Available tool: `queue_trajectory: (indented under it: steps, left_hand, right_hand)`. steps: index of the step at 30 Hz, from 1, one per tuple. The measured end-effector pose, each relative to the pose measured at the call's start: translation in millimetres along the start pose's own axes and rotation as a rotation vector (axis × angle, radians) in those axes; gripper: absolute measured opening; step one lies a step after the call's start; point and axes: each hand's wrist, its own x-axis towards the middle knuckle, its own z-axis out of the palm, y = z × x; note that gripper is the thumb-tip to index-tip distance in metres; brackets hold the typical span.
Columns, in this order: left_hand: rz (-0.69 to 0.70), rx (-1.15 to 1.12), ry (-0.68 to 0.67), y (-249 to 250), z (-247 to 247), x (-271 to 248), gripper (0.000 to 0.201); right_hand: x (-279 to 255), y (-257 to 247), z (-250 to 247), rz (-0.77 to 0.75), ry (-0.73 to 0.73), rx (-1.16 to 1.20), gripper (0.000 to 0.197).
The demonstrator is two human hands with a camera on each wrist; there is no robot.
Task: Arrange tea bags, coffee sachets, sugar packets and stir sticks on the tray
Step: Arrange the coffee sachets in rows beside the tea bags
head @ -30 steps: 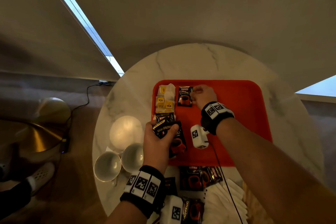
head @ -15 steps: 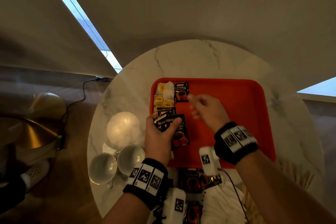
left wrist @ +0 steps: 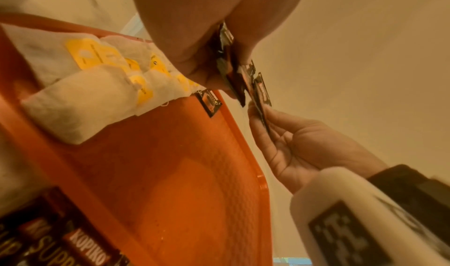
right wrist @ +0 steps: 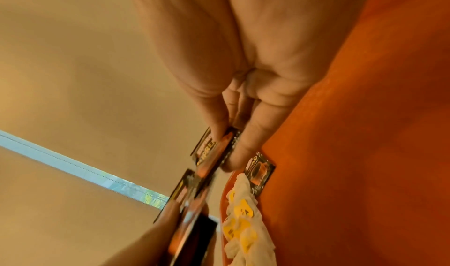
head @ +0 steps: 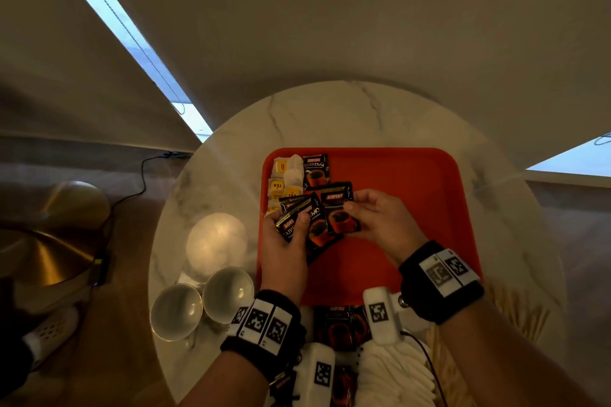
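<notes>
An orange tray (head: 413, 182) lies on a round marble table (head: 330, 116). At its far left corner sit white tea bags (head: 287, 177) with yellow tags and one black coffee sachet (head: 316, 170). My left hand (head: 291, 228) holds a fan of black coffee sachets (head: 299, 218) above the tray's left side. My right hand (head: 367, 211) pinches the rightmost sachet (head: 340, 211) of that fan by its right edge. In the left wrist view the tea bags (left wrist: 92, 89) and tray (left wrist: 170, 164) lie below the held sachets (left wrist: 241, 77). The right wrist view shows my fingers (right wrist: 243, 145) on the sachet (right wrist: 212, 154).
Two white cups (head: 201, 302) and a round glowing lamp (head: 216, 241) stand left of the tray. More coffee sachets (head: 340, 324), white packets (head: 393, 377) and wooden stir sticks (head: 525, 317) lie at the table's near edge. The tray's right half is bare.
My right hand left the sachet it laid beside the tea bags, drew back, and now pinches a sachet from the fan in my left hand.
</notes>
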Motion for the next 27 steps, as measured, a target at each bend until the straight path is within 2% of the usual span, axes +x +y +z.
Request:
queue_trajectory:
  steps: [2, 5, 10, 14, 18, 23, 25, 27]
  left_hand:
    - [-0.011, -0.013, 0.015, -1, -1, 5, 0.037]
    - [-0.009, -0.02, 0.018, -1, -4, 8, 0.041]
    - [-0.01, -0.016, 0.02, 1, -4, 8, 0.04]
    - [-0.011, 0.0, 0.018, 1, -5, 10, 0.038]
    - [-0.007, 0.024, 0.018, 2, -7, 10, 0.042]
    - [0.002, 0.017, 0.009, 5, -8, 11, 0.044]
    - [0.009, 0.012, 0.01, 7, -7, 13, 0.041]
    - [0.011, -0.001, 0.017, 8, -6, 14, 0.041]
  right_hand:
    - [17, -1, -5, 0.015, 0.095, -0.008, 0.009]
    - [51, 2, -16, 0.045, 0.247, -0.148, 0.007]
    - [98, 5, -21, 0.064, 0.304, -0.349, 0.017]
    - [116, 4, -11, 0.033, 0.347, -0.477, 0.02]
    - [116, 3, -3, 0.017, 0.345, -0.57, 0.019]
    - [87, -11, 0, -0.055, 0.393, -0.603, 0.03]
    - [65, -15, 5, -0.119, 0.32, -0.534, 0.03]
    - [40, -16, 11, -0.14, 0.181, -0.44, 0.031]
